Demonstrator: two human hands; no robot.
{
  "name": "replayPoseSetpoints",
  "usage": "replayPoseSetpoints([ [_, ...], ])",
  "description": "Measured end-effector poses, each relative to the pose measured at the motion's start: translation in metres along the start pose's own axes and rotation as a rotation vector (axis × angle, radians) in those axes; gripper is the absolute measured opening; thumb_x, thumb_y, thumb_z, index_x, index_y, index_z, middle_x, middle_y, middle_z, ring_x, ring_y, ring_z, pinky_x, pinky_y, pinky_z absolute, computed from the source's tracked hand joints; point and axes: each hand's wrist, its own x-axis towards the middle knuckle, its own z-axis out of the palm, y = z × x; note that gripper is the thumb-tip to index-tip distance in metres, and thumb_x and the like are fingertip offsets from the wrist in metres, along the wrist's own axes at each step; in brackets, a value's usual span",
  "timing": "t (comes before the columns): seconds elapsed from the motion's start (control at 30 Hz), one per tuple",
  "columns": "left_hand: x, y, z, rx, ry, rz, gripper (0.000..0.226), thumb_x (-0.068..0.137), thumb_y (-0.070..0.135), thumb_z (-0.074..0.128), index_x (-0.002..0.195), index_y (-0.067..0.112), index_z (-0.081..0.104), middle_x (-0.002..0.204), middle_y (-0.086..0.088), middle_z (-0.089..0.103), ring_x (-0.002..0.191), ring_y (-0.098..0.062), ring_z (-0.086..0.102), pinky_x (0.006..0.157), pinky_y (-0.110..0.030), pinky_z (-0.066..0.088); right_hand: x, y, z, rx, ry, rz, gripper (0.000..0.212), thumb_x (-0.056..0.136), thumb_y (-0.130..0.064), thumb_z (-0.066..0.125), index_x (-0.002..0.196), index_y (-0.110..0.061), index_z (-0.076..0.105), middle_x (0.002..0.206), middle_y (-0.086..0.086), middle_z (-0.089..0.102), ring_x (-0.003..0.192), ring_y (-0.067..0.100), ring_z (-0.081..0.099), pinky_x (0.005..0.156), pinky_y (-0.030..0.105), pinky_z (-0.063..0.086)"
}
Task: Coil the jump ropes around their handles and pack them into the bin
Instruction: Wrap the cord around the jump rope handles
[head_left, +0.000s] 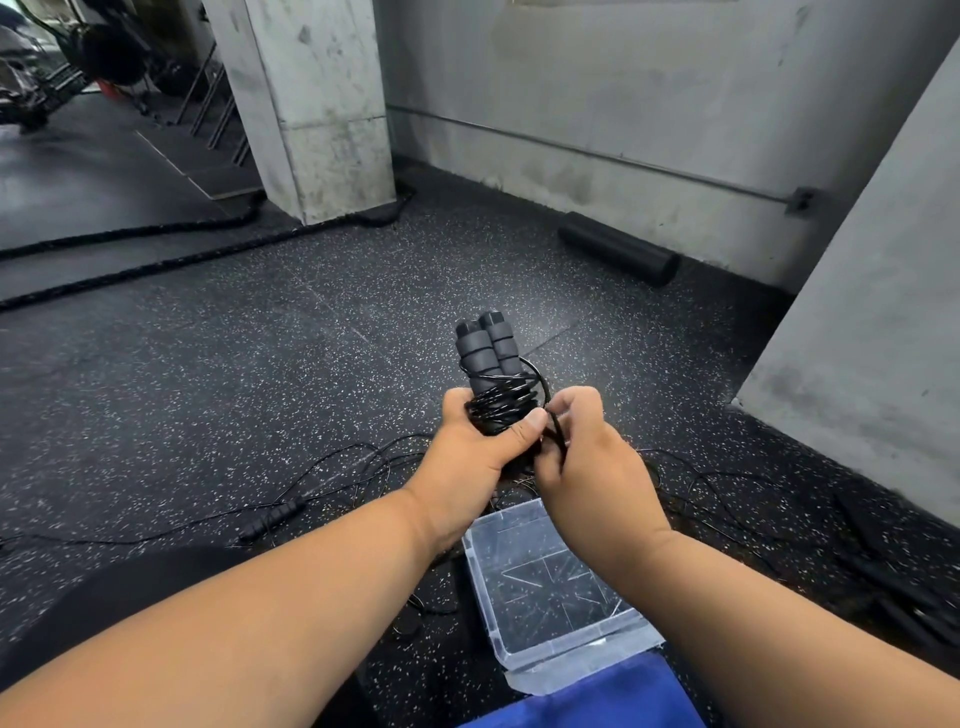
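A clear rectangular plastic bin (550, 587) is sitting unfilled on the floor. Two black foam handles (488, 353) are being gripped by the left hand (478, 447); thin black rope (501, 402) is being pinched by the right hand (587, 457).

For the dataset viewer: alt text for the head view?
Left hand grips two black jump-rope handles wound with cord, while the right hand pinches the cord end. A clear bin sits below; another jump rope lies on the speckled floor.
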Motion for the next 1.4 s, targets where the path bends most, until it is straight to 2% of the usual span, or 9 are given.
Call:
replayPoseSetpoints([
  [0.17,0.002,-0.003,-0.002,0.015,0.013,-0.035,0.064,0.080,0.026,0.086,0.125,0.012,0.043,0.118,-0.013,0.073,0.102,-0.025,0.076,0.087,-0.041,0.062,0.004,0.005,-0.004,-0.001,-0.035,0.028,0.027,0.093,-0.013,0.059,0.079,-0.025,0.039,0.063,-0.003,0.053,0.060,0.019,0.044,0.059,0.040,0.035],
  [0.33,0.002,-0.001,-0.004,0.052,-0.005,-0.081,0.055,0.090,0.025,0.080,0.130,0.010,0.044,0.120,-0.013,0.071,0.097,-0.022,0.076,0.079,-0.040,0.062,0.009,0.010,-0.010,0.077,-0.103,0.078,0.030,0.084,-0.021,0.079,0.075,-0.020,0.051,0.060,-0.005,0.055,0.055,0.008,0.041,0.058,0.033,0.039],
  [0.53,0.002,0.001,-0.003,0.076,-0.022,-0.101,0.057,0.090,0.031,0.079,0.131,0.012,0.044,0.122,-0.015,0.072,0.092,-0.021,0.077,0.077,-0.037,0.062,0.008,0.014,-0.012,0.071,-0.096,0.037,0.028,0.083,-0.027,0.081,0.072,-0.022,0.056,0.064,0.000,0.062,0.054,0.011,0.046,0.058,0.035,0.046],
  [0.67,0.001,-0.001,-0.004,0.084,-0.041,-0.107,0.055,0.092,0.034,0.078,0.131,0.014,0.044,0.123,-0.015,0.072,0.093,-0.023,0.076,0.084,-0.042,0.062,0.008,0.016,-0.016,0.032,-0.153,-0.018,0.030,0.085,-0.032,0.081,0.074,-0.023,0.055,0.063,-0.002,0.061,0.054,0.009,0.046,0.056,0.035,0.043],
  [0.73,0.001,-0.002,-0.003,0.071,-0.033,-0.090,0.055,0.091,0.036,0.077,0.130,0.014,0.044,0.120,-0.012,0.073,0.093,-0.022,0.076,0.083,-0.042,0.062,0.006,0.016,-0.016,-0.114,-0.135,-0.112,0.027,0.088,-0.035,0.078,0.076,-0.025,0.056,0.068,-0.007,0.058,0.061,0.008,0.049,0.058,0.032,0.040],
  [0.83,0.001,-0.005,0.000,0.057,-0.010,-0.045,0.064,0.082,0.039,0.080,0.127,0.015,0.042,0.113,-0.009,0.072,0.094,-0.020,0.075,0.081,-0.041,0.061,0.002,0.012,-0.012,-0.293,-0.089,-0.248,0.011,0.094,-0.036,0.068,0.089,-0.027,0.065,0.089,-0.007,0.061,0.079,0.021,0.058,0.069,0.036,0.045],
  [1.0,0.004,-0.013,-0.001,0.149,0.030,0.057,0.066,0.080,0.033,0.087,0.126,0.018,0.042,0.120,-0.006,0.072,0.109,-0.015,0.073,0.092,-0.034,0.059,0.004,0.017,-0.001,-0.413,-0.092,-0.261,0.021,0.100,-0.035,0.057,0.097,-0.018,0.068,0.099,0.004,0.061,0.086,0.032,0.061,0.072,0.039,0.046],
  [1.3,0.008,-0.024,-0.002,0.154,0.074,0.077,0.052,0.092,0.013,0.080,0.126,0.015,0.040,0.116,-0.003,0.072,0.108,-0.014,0.072,0.103,-0.040,0.057,0.008,0.028,0.018,-0.342,-0.026,-0.157,0.020,0.088,-0.034,0.060,0.080,-0.022,0.074,0.100,-0.002,0.060,0.090,0.027,0.059,0.074,0.033,0.050],
  [1.4,0.010,-0.021,-0.002,0.082,0.076,0.021,0.051,0.094,0.018,0.078,0.128,0.013,0.040,0.113,-0.005,0.073,0.104,-0.019,0.074,0.092,-0.041,0.061,0.009,0.029,0.021,-0.127,0.019,-0.108,0.011,0.079,-0.029,0.071,0.070,-0.023,0.072,0.102,-0.004,0.056,0.092,0.019,0.059,0.081,0.030,0.050],
])
